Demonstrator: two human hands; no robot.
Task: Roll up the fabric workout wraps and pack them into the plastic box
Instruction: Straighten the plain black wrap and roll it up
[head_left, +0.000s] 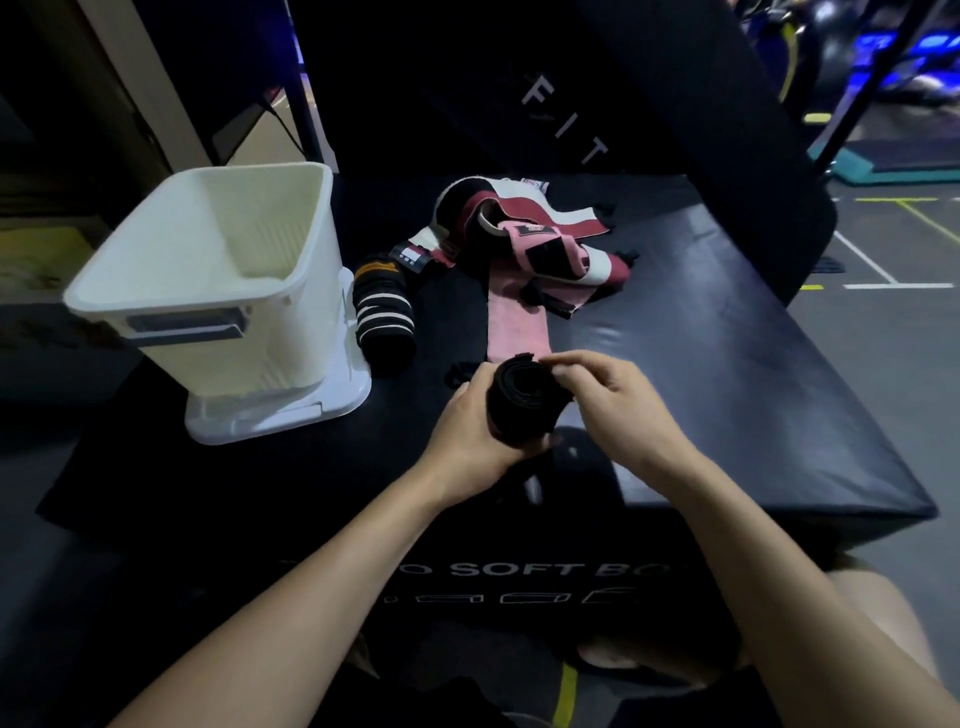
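Note:
A black wrap (522, 402), rolled into a thick cylinder, is held just above the black padded box (727, 364). My left hand (475, 431) grips the roll from the left and below. My right hand (618, 402) pinches its top edge with thumb and fingertips. The white plastic box (218, 291) stands open at the left on its white lid (291, 415), with nothing visible inside. A rolled black wrap with white and orange stripes (384, 312) lies beside it. Unrolled pink, maroon and white wraps (530, 249) lie in a loose pile behind my hands.
The padded box's right edge drops off to a grey gym floor (883, 322) with painted lines. A tall black padded block (597, 93) marked with letters stands behind the pile. My bare knees (883, 613) show below the front edge.

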